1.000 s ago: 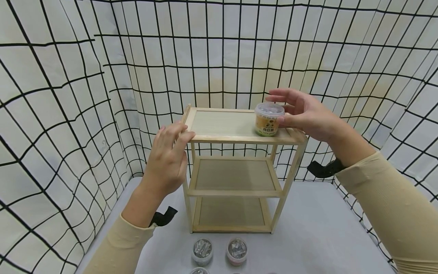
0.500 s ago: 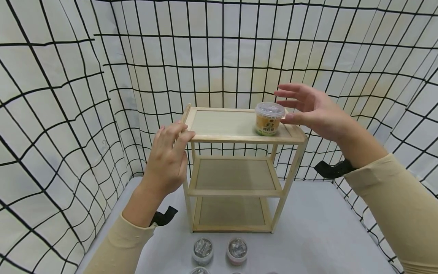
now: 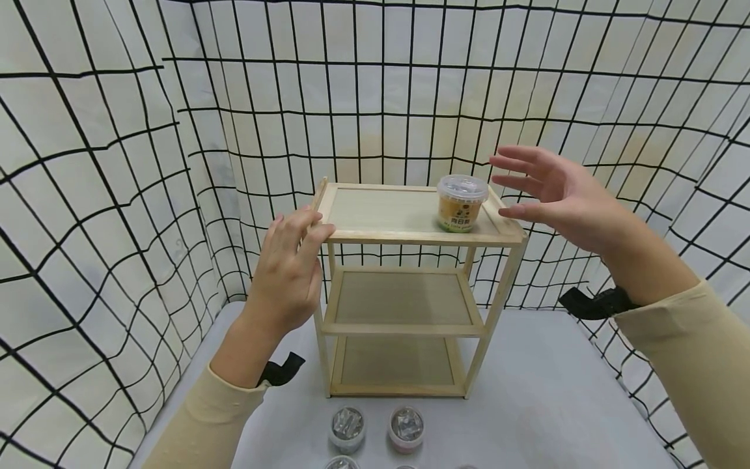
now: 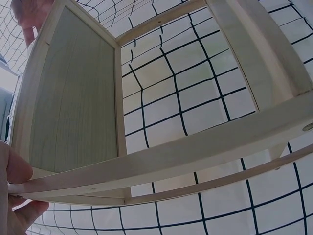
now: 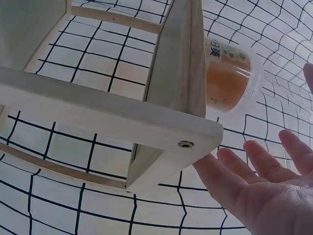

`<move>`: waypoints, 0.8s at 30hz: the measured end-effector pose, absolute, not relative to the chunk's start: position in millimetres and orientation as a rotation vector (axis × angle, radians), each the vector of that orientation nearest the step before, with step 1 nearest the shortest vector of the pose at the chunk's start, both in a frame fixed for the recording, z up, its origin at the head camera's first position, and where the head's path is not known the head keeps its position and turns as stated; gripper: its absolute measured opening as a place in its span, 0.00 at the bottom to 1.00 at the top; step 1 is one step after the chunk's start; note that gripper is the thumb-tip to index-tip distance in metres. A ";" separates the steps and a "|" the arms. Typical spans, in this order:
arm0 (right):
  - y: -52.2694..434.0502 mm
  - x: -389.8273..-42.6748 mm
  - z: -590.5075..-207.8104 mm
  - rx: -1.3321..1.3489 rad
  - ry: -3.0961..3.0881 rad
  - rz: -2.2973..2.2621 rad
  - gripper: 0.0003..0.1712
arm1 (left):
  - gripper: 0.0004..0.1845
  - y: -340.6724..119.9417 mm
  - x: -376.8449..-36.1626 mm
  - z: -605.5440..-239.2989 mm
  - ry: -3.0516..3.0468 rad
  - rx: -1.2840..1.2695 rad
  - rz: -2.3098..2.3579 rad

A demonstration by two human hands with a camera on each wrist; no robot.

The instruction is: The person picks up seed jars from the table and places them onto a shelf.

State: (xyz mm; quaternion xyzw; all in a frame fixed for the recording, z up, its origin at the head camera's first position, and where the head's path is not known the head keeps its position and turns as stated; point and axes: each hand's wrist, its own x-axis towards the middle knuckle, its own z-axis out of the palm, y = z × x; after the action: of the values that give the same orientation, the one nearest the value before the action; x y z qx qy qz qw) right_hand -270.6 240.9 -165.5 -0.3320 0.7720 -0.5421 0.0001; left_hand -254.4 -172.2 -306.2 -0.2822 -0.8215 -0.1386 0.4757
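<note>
A three-tier wooden shelf rack (image 3: 404, 239) stands upright in the head view. On the right part of its top shelf sits a small plastic cup (image 3: 460, 207) with a clear lid and a yellow-green printed label. My left hand (image 3: 287, 273) grips the rack's top left corner; in the left wrist view, thumb (image 4: 18, 166) and fingers lie on either side of the wooden frame. Just right of the cup, apart from it, my right hand (image 3: 559, 198) hovers with fingers spread. The right wrist view shows the orange side of the cup (image 5: 227, 81) beyond the rack's edge.
Several lidded cups stand on the white table in front of the rack, among them a left cup (image 3: 347, 430) and a right cup (image 3: 405, 430); others are cut off below. A black wire grid (image 3: 381, 117) over white cloth encloses the back and sides.
My right hand has let go of the cup and moved right, away from it, with its fingers opening. The cup stays on the top shelf. My left hand has not moved.
</note>
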 end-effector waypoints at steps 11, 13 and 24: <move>255.1 -242.5 -172.5 -1.242 2.453 -1.608 0.52 | 0.26 -171.2 -254.0 -306.1 -2.007 -0.694 -0.346; 256.8 -237.4 -175.1 -1.299 2.403 -1.614 0.53 | 0.26 -171.2 -253.8 -306.0 -2.009 -0.695 -0.345; 261.4 -208.1 -189.8 -1.337 2.363 -1.628 0.56 | 0.25 -170.6 -256.1 -306.3 -1.968 -0.706 -0.357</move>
State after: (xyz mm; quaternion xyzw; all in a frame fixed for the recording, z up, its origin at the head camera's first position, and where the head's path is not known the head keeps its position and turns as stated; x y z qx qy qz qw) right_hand -208.1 261.4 -189.8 -0.4222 0.7464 -0.5143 -0.0123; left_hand -256.1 -170.6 -306.3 -0.2905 -0.8095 -0.1471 0.4885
